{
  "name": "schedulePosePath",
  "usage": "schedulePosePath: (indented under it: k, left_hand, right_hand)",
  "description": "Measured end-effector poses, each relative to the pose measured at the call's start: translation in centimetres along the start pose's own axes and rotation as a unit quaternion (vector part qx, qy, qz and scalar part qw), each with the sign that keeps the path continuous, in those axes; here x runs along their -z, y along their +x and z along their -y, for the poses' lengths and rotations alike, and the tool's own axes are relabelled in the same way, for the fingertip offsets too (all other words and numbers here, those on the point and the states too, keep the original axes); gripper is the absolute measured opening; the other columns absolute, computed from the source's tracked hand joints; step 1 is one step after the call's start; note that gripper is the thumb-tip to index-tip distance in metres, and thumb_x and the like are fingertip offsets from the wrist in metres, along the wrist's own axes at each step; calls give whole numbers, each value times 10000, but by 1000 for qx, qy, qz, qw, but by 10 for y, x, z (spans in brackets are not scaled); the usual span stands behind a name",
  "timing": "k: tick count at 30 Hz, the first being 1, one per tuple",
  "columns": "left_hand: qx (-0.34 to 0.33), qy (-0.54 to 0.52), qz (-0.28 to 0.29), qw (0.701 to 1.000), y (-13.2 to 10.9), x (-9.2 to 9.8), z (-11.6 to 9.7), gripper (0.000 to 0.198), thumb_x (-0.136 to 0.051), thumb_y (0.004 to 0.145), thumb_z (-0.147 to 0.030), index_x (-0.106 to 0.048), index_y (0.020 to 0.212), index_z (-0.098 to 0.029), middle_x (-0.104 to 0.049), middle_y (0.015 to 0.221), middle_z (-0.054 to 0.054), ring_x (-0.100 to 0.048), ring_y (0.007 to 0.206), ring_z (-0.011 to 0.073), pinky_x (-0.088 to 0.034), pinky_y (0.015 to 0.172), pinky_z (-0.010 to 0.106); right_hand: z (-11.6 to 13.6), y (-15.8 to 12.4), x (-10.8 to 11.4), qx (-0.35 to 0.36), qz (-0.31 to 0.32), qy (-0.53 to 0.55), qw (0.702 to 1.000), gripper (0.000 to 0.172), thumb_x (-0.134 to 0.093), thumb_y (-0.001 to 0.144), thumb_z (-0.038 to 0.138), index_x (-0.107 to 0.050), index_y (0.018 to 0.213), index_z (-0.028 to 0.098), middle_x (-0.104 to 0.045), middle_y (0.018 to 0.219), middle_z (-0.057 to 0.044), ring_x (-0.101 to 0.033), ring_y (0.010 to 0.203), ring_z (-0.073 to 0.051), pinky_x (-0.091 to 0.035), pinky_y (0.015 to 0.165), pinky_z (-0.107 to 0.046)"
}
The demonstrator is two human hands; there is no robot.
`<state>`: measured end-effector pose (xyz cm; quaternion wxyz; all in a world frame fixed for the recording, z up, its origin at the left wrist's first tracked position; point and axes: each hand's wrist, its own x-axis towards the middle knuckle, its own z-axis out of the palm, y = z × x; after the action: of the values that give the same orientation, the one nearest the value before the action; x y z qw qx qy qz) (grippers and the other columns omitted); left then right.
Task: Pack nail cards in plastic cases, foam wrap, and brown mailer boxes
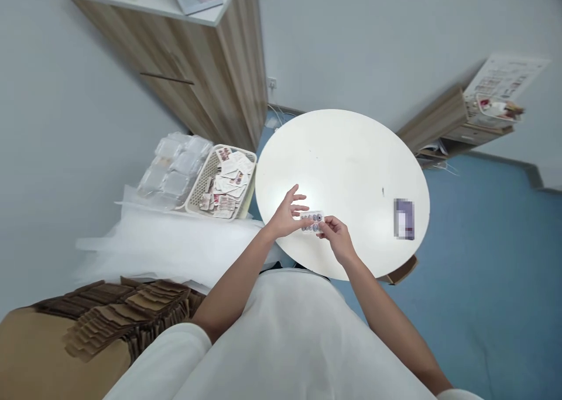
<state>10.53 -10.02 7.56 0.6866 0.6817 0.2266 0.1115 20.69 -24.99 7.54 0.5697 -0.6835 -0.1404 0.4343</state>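
A small clear-and-white card with rows of bluish-purple round pieces is held above the near part of the white round table. My right hand pinches its right end between thumb and fingers. On the card's left side is my left hand, its fingers spread and raised while the thumb lies over the card's face. Whether the left fingertips reach behind the card cannot be seen.
Left of the table, a cream basket holds many small cards, beside stacked clear plastic boxes. A blurred purple item lies at the table's right. Folded brown cardboard sits lower left; a wooden cabinet stands behind.
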Motion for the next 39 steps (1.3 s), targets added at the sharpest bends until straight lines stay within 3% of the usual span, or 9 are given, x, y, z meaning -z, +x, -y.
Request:
schedulePosePath:
  k: [4, 6, 11, 15, 21, 25, 29, 32, 39]
  left_hand:
    - [17, 55, 6, 998, 0, -40, 10, 496, -623, 725, -329, -481, 1190, -230, -578, 1051, 72, -573, 887, 144, -453, 769, 289]
    - [27, 69, 15, 997, -1, -55, 13, 340, -562, 771, -342, -569, 1080, -200, -613, 925, 53, -576, 831, 133, -454, 756, 282]
    - [58, 43, 20, 997, -3, -82, 20, 331, -576, 753, -346, -587, 1020, -151, -611, 782, 33, -584, 710, 123, -476, 690, 274]
    - [77, 35, -4, 996, -3, -88, 27, 293, -585, 738, -328, -584, 968, -146, -610, 776, 31, -585, 705, 124, -481, 688, 277]
    - [104, 0, -71, 992, -6, -77, 44, 192, -579, 740, -287, -566, 863, -141, -596, 734, 21, -583, 673, 113, -493, 674, 271]
    - [130, 15, -113, 985, -11, -52, 68, 274, -562, 752, -269, -543, 1000, -154, -607, 828, 25, -600, 706, 112, -489, 696, 269]
    - [161, 111, -109, 975, -7, -18, 97, 373, -523, 774, -232, -506, 1143, -176, -608, 942, 36, -594, 790, 123, -471, 762, 278]
    - [182, 205, -106, 956, 2, 0, 115, 388, -518, 776, -217, -499, 1159, -157, -592, 1000, 56, -576, 840, 139, -450, 817, 294]
    - [150, 425, -42, 892, 3, 6, 122, 495, -441, 810, -245, -353, 1287, -146, -479, 1101, 109, -498, 983, 213, -422, 788, 302]
  right_hand:
    - [-13, -20, 51, -49, -29, 73, 996, 294, -646, 647, 443, -495, 705, 198, -607, 755, 9, -621, 622, -131, -486, 596, -267]
    - [-20, -24, 68, -62, -23, 91, 994, 300, -654, 643, 435, -479, 693, 196, -610, 756, 11, -631, 626, -133, -491, 591, -259]
    - [-32, -24, 85, -75, 1, 97, 993, 313, -659, 635, 446, -488, 714, 195, -638, 785, 1, -634, 627, -128, -511, 601, -259]
    - [-35, -20, 85, -76, 21, 79, 994, 310, -645, 650, 456, -509, 731, 190, -629, 797, -8, -639, 647, -138, -514, 613, -271]
    - [-43, -4, 70, -62, 36, 76, 995, 362, -691, 608, 421, -527, 845, 203, -612, 809, 1, -640, 722, -147, -509, 714, -309]
    - [-55, 26, 49, -80, 49, 41, 995, 345, -698, 597, 406, -534, 815, 196, -595, 732, 20, -627, 674, -131, -499, 688, -296]
    - [-70, 65, 19, -106, 73, -19, 991, 305, -675, 613, 366, -541, 818, 184, -605, 727, 12, -600, 658, -120, -485, 670, -287]
    - [-81, 90, -3, -105, 37, -125, 986, 269, -632, 642, 342, -543, 842, 187, -610, 724, 11, -586, 660, -129, -473, 680, -303]
    - [-89, 114, -37, 9, -49, -386, 921, 273, -442, 788, 322, -560, 996, 192, -561, 1004, -62, -541, 855, -174, -425, 759, -315]
